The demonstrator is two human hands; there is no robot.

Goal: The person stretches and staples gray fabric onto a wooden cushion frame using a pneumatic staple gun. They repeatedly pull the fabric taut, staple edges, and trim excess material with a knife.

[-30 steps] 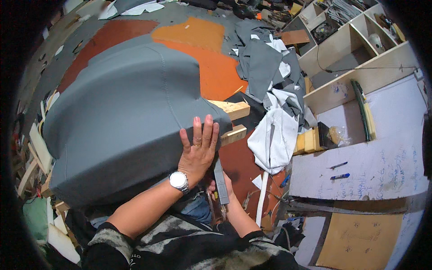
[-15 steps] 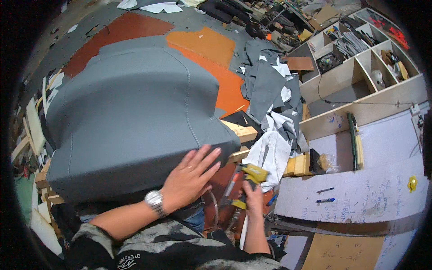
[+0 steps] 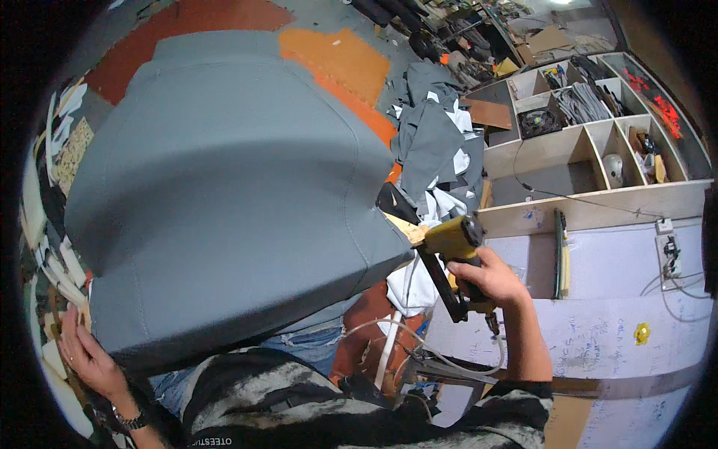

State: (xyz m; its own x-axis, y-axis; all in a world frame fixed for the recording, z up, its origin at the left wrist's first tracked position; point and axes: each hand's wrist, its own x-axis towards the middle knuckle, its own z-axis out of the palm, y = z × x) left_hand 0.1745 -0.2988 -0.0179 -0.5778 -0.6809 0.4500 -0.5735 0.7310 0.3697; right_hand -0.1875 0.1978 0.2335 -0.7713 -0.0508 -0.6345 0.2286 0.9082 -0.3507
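Observation:
A large seat-like piece covered in grey fabric with stitched seams leans against my lap. In my right hand is a yellow and black air staple gun, raised beside the piece's right corner. Its nose is close to a bare wooden frame end; whether they touch I cannot tell. From its handle a pale air hose loops down. At the piece's lower left corner, my left hand lies along the side with its fingers stretched out, holding nothing.
Grey and white fabric scraps lie in a heap beyond the right corner. A compartmented wooden shelf unit with tools and cables stands at the right. Orange and brown sheets cover part of the floor.
My left hand has moved from the front right edge to the lower left corner. The staple gun has come up and right, and the covered piece has tilted.

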